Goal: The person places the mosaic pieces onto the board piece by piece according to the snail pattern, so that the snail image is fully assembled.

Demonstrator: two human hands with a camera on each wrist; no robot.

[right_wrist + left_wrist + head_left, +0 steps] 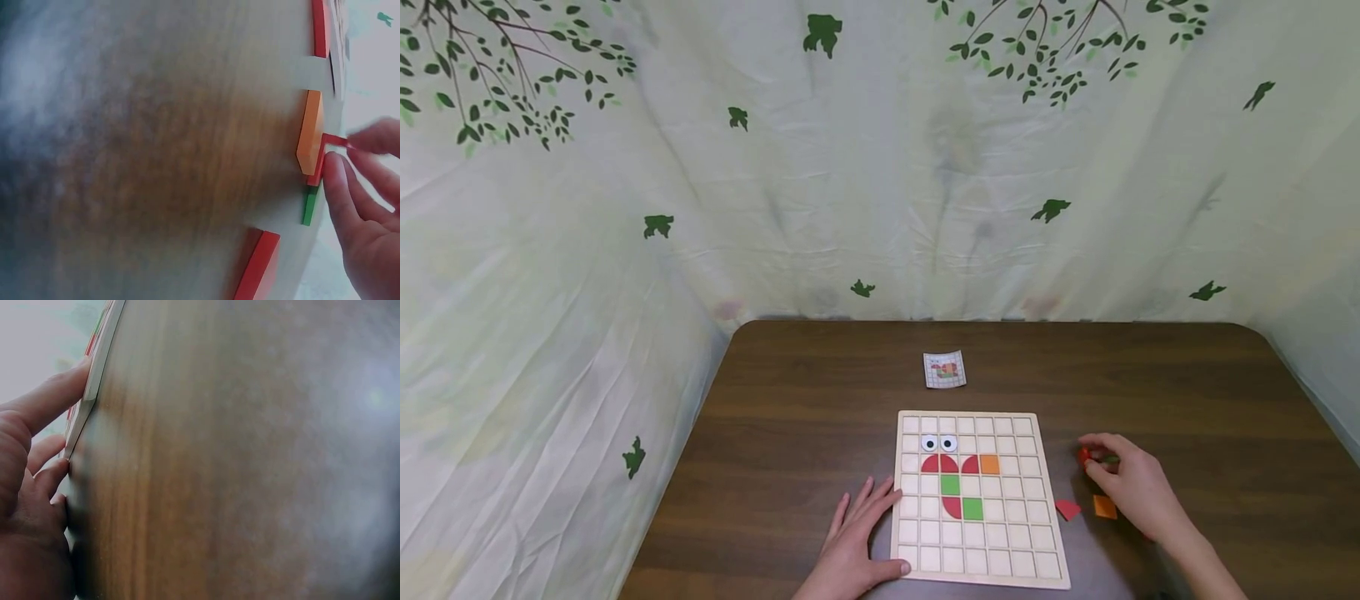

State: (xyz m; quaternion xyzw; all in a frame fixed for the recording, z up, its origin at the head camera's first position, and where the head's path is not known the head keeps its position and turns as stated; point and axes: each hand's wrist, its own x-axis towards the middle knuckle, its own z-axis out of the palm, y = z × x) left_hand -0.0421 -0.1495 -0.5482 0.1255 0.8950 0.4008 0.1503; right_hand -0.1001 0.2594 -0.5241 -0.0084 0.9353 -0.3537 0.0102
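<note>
A cream grid board lies on the table, with two eye tiles and several red, green and orange tiles in its cells. My left hand rests along the board's left edge, fingers spread, thumb at the near corner. Beyond the board's right side, my right hand pinches a small red block between thumb and fingers; its full shape is hidden. Beside that hand lie an orange square block and a green block. A red block lies close to the board's right edge.
A small picture card with a coloured grid design lies behind the board. Another red block is on the table, mostly hidden by the right wrist in the head view. A leaf-patterned white curtain hangs behind the brown table.
</note>
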